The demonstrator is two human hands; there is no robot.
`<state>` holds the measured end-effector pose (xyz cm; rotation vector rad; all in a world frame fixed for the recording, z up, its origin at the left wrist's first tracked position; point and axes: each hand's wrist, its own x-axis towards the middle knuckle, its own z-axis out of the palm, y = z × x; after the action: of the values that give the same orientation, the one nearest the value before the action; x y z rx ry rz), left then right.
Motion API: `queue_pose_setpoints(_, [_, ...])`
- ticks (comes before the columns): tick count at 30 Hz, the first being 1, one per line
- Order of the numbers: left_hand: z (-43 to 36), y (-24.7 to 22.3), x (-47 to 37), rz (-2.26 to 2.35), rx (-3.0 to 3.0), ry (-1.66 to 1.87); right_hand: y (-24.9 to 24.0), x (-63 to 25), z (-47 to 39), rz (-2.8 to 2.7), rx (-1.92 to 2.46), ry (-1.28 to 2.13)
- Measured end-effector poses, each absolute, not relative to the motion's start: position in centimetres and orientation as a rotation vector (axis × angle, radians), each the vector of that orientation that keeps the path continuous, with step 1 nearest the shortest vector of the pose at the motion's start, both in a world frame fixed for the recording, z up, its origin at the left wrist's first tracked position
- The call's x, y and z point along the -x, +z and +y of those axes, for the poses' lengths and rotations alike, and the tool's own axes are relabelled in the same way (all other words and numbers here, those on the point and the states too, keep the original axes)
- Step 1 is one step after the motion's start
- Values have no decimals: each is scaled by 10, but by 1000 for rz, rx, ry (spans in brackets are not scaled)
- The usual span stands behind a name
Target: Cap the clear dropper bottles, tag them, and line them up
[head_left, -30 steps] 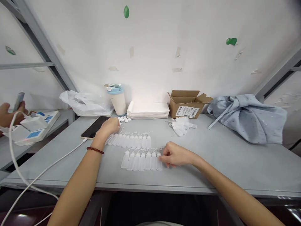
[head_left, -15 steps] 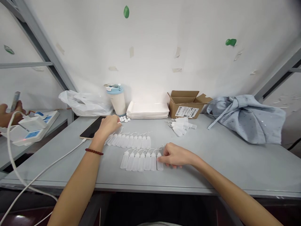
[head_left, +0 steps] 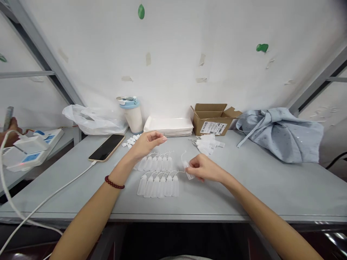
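Note:
My right hand (head_left: 203,167) pinches one small translucent bottle (head_left: 189,172), lifted and tilted, its thin white string sticking up. Closed at the fingertips, my left hand (head_left: 149,143) is raised above the back row of bottles; what it holds, if anything, is too small to make out. Several like bottles with strings lie in a front row (head_left: 162,187) and a back row (head_left: 155,163), partly under my left wrist. Small white caps (head_left: 131,140) are heaped by the cup. More bottles or tags with strings lie in a pile (head_left: 208,144) before the cardboard box.
On the grey table (head_left: 244,191) are a charging phone (head_left: 107,147), a plastic bag (head_left: 94,119), a cup (head_left: 134,117), stacked white sheets (head_left: 168,126), a cardboard box (head_left: 213,121) and a blue cloth bag (head_left: 284,135). At far left, another person's hand (head_left: 12,131) holds a pen-like tool.
My left hand has moved right from the white caps, uncovering them and the phone. My right hand has lifted the rightmost bottle out of the front row and tilted it.

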<state>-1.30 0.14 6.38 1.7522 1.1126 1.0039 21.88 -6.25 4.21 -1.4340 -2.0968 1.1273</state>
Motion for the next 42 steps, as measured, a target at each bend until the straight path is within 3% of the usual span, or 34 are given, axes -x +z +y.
queue_pose_setpoints(6, [-16,57,-13,901,-1556,975,42,-219,-58,-1939,1314,740])
queue_pose_setpoints(20, [-25,48,-31,901,-1482,977,34,-215,-56,-1603,1351,857])
queue_pose_setpoints(29, [-34,45,-43,940,-1542,1094,31,-206,-60,-1737,1385,741])
queue_pose_setpoints(42, [-33,44,-43,899,-1626,976,21,-204,-58,-1858,1334,408])
